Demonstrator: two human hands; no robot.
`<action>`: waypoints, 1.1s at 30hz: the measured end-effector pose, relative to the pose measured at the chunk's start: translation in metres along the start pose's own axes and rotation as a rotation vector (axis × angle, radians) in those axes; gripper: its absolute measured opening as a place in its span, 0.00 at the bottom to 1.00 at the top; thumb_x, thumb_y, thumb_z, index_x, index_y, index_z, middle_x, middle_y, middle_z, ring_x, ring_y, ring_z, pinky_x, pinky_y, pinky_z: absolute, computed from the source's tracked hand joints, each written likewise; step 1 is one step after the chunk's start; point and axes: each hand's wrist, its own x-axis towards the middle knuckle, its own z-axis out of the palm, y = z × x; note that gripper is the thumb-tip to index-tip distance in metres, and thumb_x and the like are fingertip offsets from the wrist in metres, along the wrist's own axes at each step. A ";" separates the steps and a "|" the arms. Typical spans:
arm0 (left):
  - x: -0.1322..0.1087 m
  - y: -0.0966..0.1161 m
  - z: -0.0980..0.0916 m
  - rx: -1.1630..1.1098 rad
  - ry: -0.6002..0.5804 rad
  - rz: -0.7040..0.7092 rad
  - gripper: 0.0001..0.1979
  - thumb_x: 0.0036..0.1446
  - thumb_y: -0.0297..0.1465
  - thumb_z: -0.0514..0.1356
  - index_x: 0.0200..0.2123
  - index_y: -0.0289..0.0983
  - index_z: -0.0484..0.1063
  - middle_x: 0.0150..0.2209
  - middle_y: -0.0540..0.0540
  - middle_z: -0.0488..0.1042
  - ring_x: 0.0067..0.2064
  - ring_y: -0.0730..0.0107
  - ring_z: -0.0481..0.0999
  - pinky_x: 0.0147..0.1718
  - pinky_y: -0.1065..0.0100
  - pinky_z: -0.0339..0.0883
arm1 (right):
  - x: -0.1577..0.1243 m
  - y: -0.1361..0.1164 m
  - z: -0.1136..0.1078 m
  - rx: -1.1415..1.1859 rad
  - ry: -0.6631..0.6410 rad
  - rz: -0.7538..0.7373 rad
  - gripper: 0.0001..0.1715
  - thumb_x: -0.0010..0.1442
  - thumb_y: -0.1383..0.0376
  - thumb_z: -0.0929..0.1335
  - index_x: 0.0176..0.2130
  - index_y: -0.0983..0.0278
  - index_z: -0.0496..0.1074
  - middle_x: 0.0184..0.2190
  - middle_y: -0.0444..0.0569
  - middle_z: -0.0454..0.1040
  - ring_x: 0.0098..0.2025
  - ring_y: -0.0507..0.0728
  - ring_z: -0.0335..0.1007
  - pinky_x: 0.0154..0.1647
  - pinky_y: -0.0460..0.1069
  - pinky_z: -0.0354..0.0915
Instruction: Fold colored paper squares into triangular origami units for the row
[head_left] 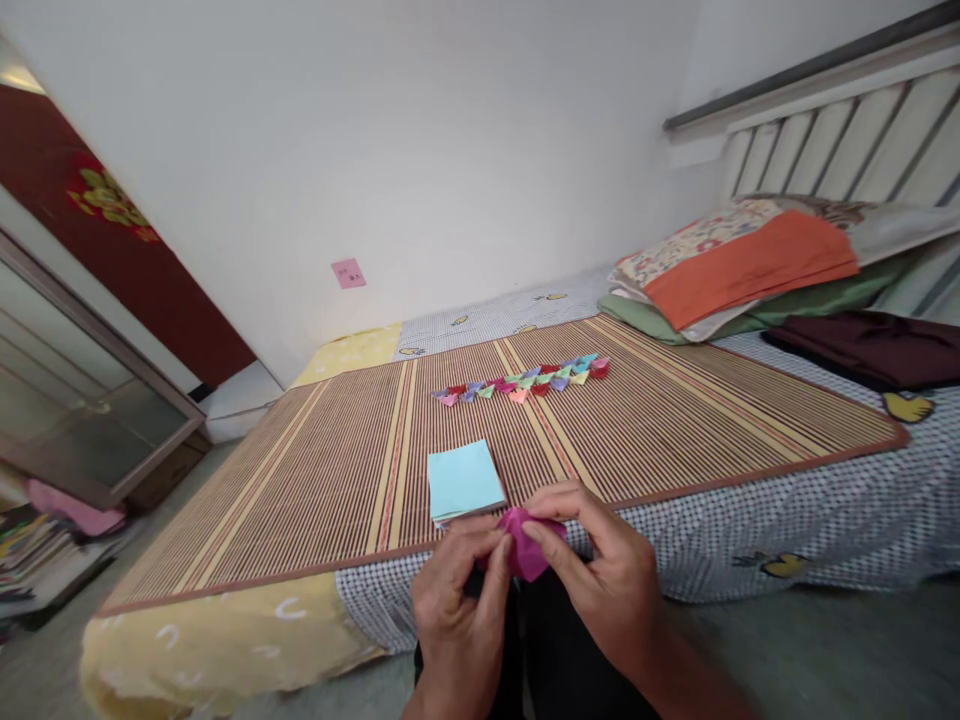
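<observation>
A magenta piece of folded paper [527, 548] is held up between my two hands, just off the bed's front edge. My left hand [463, 600] pinches its left side between thumb and fingers. On the right side, my right hand [600, 560] grips the same paper, thumb in front and fingers behind. A stack of light blue square paper [465, 482] lies on the striped mat right behind my hands. Farther back, a row of small folded paper pieces [525, 384] in several colours stretches across the mat.
The striped bamboo mat [315, 480] covers most of the bed. Folded bedding with an orange band [757, 265] and dark folded cloth [870, 347] lie at the right. A pink note [348, 273] is on the white wall. A glass-fronted cabinet [82, 370] stands at the left.
</observation>
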 end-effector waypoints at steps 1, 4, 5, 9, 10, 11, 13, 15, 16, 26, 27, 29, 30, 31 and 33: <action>0.000 0.000 0.000 0.014 0.006 0.007 0.11 0.59 0.19 0.64 0.39 0.40 0.79 0.36 0.47 0.82 0.39 0.67 0.82 0.38 0.70 0.75 | 0.001 0.000 -0.001 0.014 -0.004 0.035 0.05 0.66 0.71 0.69 0.38 0.60 0.72 0.36 0.46 0.76 0.41 0.56 0.76 0.45 0.49 0.70; 0.000 0.001 0.001 0.037 0.021 0.006 0.10 0.59 0.19 0.64 0.38 0.40 0.78 0.36 0.48 0.82 0.38 0.67 0.82 0.39 0.70 0.74 | 0.003 0.001 -0.003 0.083 -0.044 0.148 0.05 0.65 0.68 0.70 0.35 0.61 0.71 0.35 0.45 0.76 0.40 0.55 0.75 0.43 0.48 0.70; -0.001 0.001 0.001 0.036 0.023 -0.001 0.10 0.59 0.19 0.64 0.38 0.40 0.78 0.36 0.49 0.82 0.38 0.67 0.82 0.39 0.70 0.74 | 0.003 0.002 -0.004 0.120 -0.066 0.189 0.06 0.65 0.67 0.70 0.34 0.61 0.70 0.35 0.45 0.76 0.39 0.55 0.75 0.42 0.48 0.70; -0.005 0.000 0.002 0.010 0.021 -0.030 0.10 0.59 0.20 0.64 0.39 0.41 0.77 0.35 0.49 0.82 0.38 0.68 0.82 0.38 0.70 0.75 | 0.004 0.004 -0.009 0.291 -0.158 0.330 0.09 0.64 0.65 0.72 0.32 0.61 0.69 0.34 0.45 0.76 0.39 0.55 0.75 0.43 0.48 0.69; -0.006 0.000 0.002 0.005 0.017 -0.046 0.09 0.59 0.20 0.64 0.38 0.41 0.77 0.35 0.49 0.82 0.38 0.67 0.83 0.38 0.70 0.75 | 0.004 0.005 -0.010 0.332 -0.174 0.360 0.09 0.63 0.64 0.72 0.32 0.61 0.69 0.34 0.45 0.75 0.39 0.55 0.75 0.43 0.48 0.69; -0.007 0.001 0.002 0.001 0.012 -0.064 0.08 0.60 0.21 0.65 0.38 0.40 0.77 0.34 0.49 0.82 0.37 0.67 0.83 0.37 0.70 0.75 | 0.005 0.005 -0.010 0.369 -0.186 0.383 0.09 0.63 0.64 0.72 0.32 0.61 0.70 0.34 0.45 0.75 0.39 0.55 0.74 0.43 0.48 0.70; -0.007 0.001 0.003 0.000 0.000 -0.104 0.06 0.60 0.22 0.65 0.36 0.40 0.77 0.34 0.47 0.82 0.37 0.65 0.83 0.37 0.68 0.75 | 0.005 0.005 -0.012 0.420 -0.195 0.416 0.09 0.62 0.63 0.73 0.33 0.61 0.71 0.34 0.45 0.74 0.38 0.55 0.74 0.42 0.48 0.70; -0.007 0.003 0.003 -0.003 -0.006 -0.130 0.05 0.60 0.23 0.65 0.35 0.39 0.78 0.34 0.47 0.83 0.37 0.64 0.83 0.37 0.68 0.76 | 0.006 0.005 -0.013 0.439 -0.189 0.435 0.09 0.61 0.62 0.74 0.33 0.62 0.72 0.34 0.45 0.74 0.38 0.54 0.73 0.41 0.48 0.70; -0.006 0.004 0.003 -0.005 -0.006 -0.129 0.05 0.60 0.23 0.65 0.35 0.39 0.78 0.34 0.47 0.83 0.36 0.64 0.83 0.36 0.68 0.76 | 0.007 0.005 -0.013 0.446 -0.189 0.445 0.09 0.61 0.62 0.74 0.32 0.62 0.72 0.34 0.45 0.74 0.37 0.54 0.73 0.41 0.48 0.70; -0.003 0.008 0.002 0.037 -0.004 0.021 0.09 0.57 0.20 0.65 0.37 0.40 0.79 0.32 0.47 0.83 0.33 0.64 0.83 0.33 0.68 0.76 | 0.010 0.008 -0.017 0.507 -0.257 0.610 0.11 0.57 0.60 0.75 0.30 0.64 0.73 0.30 0.45 0.74 0.32 0.52 0.70 0.35 0.46 0.68; -0.003 0.008 0.002 0.038 -0.008 0.016 0.09 0.58 0.20 0.65 0.37 0.40 0.78 0.33 0.47 0.83 0.34 0.65 0.83 0.34 0.68 0.76 | 0.010 0.008 -0.017 0.508 -0.255 0.606 0.11 0.57 0.61 0.75 0.30 0.64 0.73 0.30 0.45 0.74 0.32 0.52 0.70 0.35 0.46 0.68; -0.003 0.009 0.003 0.042 -0.017 0.007 0.08 0.58 0.20 0.65 0.36 0.40 0.78 0.33 0.47 0.83 0.34 0.66 0.83 0.35 0.69 0.75 | 0.010 0.006 -0.018 0.504 -0.249 0.578 0.11 0.58 0.61 0.75 0.30 0.64 0.73 0.30 0.45 0.74 0.33 0.53 0.71 0.36 0.47 0.68; -0.003 0.010 0.003 0.041 -0.018 0.007 0.08 0.58 0.20 0.65 0.36 0.40 0.77 0.33 0.48 0.83 0.35 0.66 0.83 0.36 0.69 0.75 | 0.011 0.005 -0.018 0.498 -0.243 0.554 0.10 0.58 0.62 0.75 0.30 0.64 0.73 0.31 0.45 0.74 0.34 0.53 0.71 0.37 0.47 0.69; -0.002 0.010 0.003 0.037 -0.020 0.004 0.08 0.59 0.20 0.65 0.36 0.40 0.77 0.32 0.48 0.83 0.35 0.67 0.83 0.36 0.70 0.75 | 0.011 0.004 -0.018 0.489 -0.238 0.528 0.09 0.58 0.62 0.74 0.30 0.63 0.73 0.31 0.45 0.75 0.35 0.53 0.72 0.38 0.47 0.69; -0.002 0.011 0.004 0.017 -0.023 -0.014 0.08 0.59 0.21 0.64 0.36 0.40 0.78 0.32 0.48 0.83 0.34 0.67 0.83 0.35 0.70 0.74 | 0.012 0.002 -0.018 0.463 -0.239 0.495 0.08 0.60 0.63 0.74 0.31 0.63 0.74 0.32 0.46 0.75 0.36 0.54 0.72 0.39 0.48 0.69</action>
